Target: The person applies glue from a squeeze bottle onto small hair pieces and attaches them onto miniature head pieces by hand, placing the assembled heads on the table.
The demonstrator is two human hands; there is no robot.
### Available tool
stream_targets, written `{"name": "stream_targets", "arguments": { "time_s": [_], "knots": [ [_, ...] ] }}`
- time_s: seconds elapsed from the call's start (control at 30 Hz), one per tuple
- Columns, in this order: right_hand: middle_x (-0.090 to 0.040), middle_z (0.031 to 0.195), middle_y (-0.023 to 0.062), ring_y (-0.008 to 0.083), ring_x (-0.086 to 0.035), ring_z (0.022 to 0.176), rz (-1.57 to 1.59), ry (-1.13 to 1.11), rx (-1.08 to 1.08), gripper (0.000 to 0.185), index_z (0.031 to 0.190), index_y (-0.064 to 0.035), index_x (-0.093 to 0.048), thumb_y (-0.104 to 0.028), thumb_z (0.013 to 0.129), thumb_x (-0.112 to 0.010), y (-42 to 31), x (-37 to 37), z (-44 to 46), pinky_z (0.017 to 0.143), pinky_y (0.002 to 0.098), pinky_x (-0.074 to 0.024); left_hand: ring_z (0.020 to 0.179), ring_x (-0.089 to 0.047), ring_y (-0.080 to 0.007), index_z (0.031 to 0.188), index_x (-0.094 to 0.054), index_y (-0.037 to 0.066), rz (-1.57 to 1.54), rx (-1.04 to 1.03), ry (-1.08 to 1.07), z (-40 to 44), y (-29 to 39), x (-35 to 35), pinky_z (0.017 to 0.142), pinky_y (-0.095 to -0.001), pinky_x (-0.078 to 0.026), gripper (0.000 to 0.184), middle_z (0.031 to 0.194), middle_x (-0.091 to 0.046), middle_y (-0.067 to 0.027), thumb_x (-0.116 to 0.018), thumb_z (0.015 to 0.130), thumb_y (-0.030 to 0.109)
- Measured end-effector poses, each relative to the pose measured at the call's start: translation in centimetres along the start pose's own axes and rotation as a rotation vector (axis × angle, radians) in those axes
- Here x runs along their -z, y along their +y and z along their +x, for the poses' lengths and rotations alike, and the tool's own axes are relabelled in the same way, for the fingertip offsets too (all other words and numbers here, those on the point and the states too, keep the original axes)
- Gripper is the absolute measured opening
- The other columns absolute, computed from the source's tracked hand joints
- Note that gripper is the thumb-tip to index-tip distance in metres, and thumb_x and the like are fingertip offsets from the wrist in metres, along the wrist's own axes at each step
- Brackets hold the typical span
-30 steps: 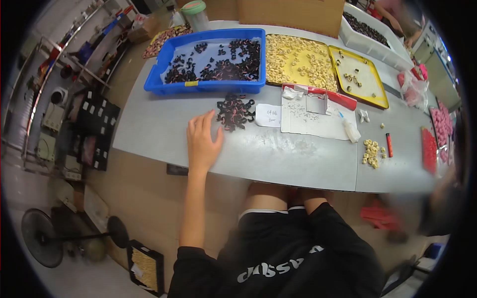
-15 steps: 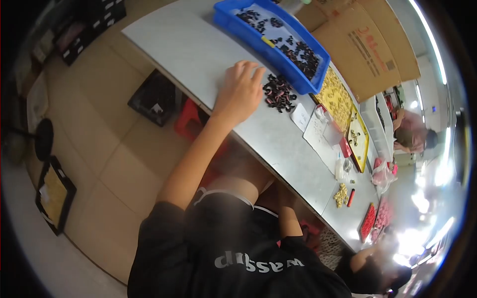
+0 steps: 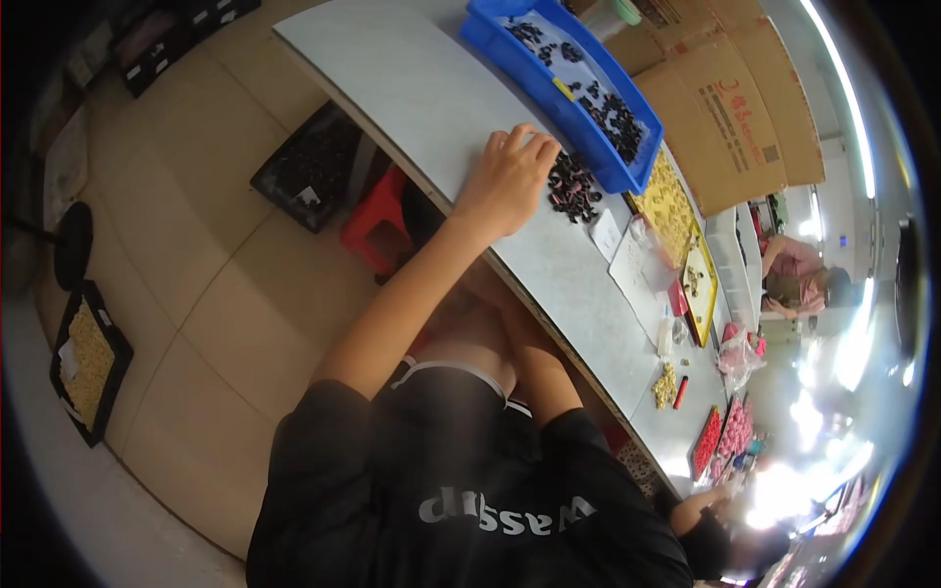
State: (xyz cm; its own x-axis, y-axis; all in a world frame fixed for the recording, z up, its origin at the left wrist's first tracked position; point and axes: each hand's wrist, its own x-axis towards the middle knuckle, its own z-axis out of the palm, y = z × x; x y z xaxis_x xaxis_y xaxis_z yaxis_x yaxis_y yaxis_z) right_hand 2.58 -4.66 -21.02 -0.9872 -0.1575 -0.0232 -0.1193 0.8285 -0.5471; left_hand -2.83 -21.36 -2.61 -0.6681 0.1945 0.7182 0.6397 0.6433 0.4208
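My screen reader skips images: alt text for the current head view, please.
The person's left hand is at a grey table, beside a pile of dark pieces, near a blue tray; the right hand is hidden. Farther along lies a yellow tray.

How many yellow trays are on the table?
2. One yellow tray, crowded with pale pieces, lies beside the blue tub; the second yellow tray, holding only a few pieces, lies next to it, by the white bin. Any stacked underneath would be hidden.

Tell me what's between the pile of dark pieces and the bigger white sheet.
A small white card lies between the pile of dark pieces and the white sheet, seen in the head view.
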Motion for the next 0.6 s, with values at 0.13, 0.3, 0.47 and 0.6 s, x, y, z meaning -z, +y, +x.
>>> {"name": "stream_targets", "arguments": {
  "time_s": [0.13,0.3,0.47,0.6],
  "knots": [
    [-0.052,0.12,0.023,0.0332,-0.052,0.11,0.019,-0.017,0.033,0.038,0.12,-0.0019,-0.05,-0.022,0.088,-0.053,0.7,-2.0,1.6,0.091,0.0393,-0.0426,0.108,-0.047,-0.0254,0.099,-0.054,0.003,-0.031,0.036,0.045,-0.1,-0.4,0.1,0.088,-0.0378,-0.038,0.022,0.105,-0.057,-0.0098,-0.049,0.077,0.004],
    [-0.052,0.12,0.0234,0.0337,-0.052,0.11,0.014,-0.02,0.054,0.038,0.12,-0.002,-0.05,-0.022,0.088,-0.053,1.4,-2.4,1.3,0.09,0.0396,-0.0426,0.107,-0.047,-0.0255,0.098,-0.054,0.003,0.028,0.026,0.019,-0.3,-0.4,-0.4,0.088,-0.0369,-0.038,0.024,0.105,-0.057,-0.0108,-0.052,0.074,0.003],
    [-0.052,0.12,0.0239,0.0343,-0.053,0.109,0.008,-0.031,0.088,0.039,0.121,-0.002,-0.05,-0.022,0.088,-0.053,2.3,-2.5,0.7,0.09,0.0399,-0.0427,0.11,-0.045,-0.027,0.1,-0.053,0.002,-0.052,0.069,0.034,-0.5,-0.8,-0.7,0.089,-0.0382,-0.037,0.027,0.106,-0.056,-0.0113,-0.053,0.073,0.002],
    [-0.055,0.114,0.0243,0.0356,-0.054,0.105,-0.257,-0.182,0.187,0.035,0.117,-0.0023,-0.051,-0.022,0.088,-0.052,3.7,-1.7,-0.8,0.088,0.0406,-0.0434,0.112,-0.044,-0.0279,0.102,-0.053,0.002,-0.058,0.108,0.0,0.0,-1.1,-1.4,0.09,-0.0401,-0.036,0.028,0.109,-0.055,-0.0117,-0.053,0.074,0.003]
  ]
}}
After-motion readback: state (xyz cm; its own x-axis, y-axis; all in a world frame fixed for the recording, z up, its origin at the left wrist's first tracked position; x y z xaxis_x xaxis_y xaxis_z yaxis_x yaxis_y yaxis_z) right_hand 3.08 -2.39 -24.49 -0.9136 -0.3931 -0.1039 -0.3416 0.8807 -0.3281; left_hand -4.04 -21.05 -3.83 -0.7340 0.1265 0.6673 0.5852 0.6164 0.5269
